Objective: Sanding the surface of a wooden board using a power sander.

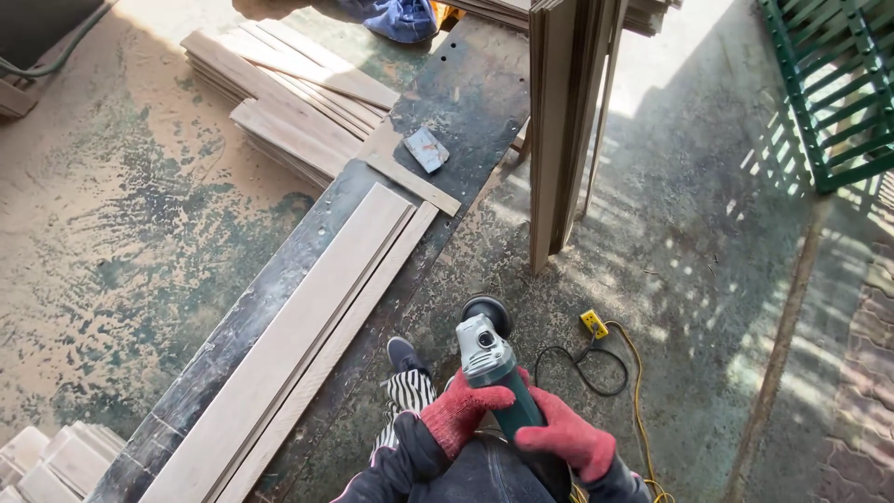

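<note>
Green-bodied angle grinder with grey metal head held before lap, both red-gloved grips closed on it — left hand, right hand | disc near striped trouser leg | risk: yellow cable snagged — kickback toward leg.

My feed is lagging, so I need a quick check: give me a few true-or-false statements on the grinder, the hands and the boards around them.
1. Both hands wear red gloves. True: the left hand and the right hand are both gloved in red.
2. The angle grinder is held in both hands. True.
3. The grinder's disc rests on the long boards. False: it is held above the floor, to the right of them.
4. The yellow plug socket lies on the dark bench plank. False: it lies on the floor to the right of the grinder.
5. A stack of boards lies at upper left. True.
</note>
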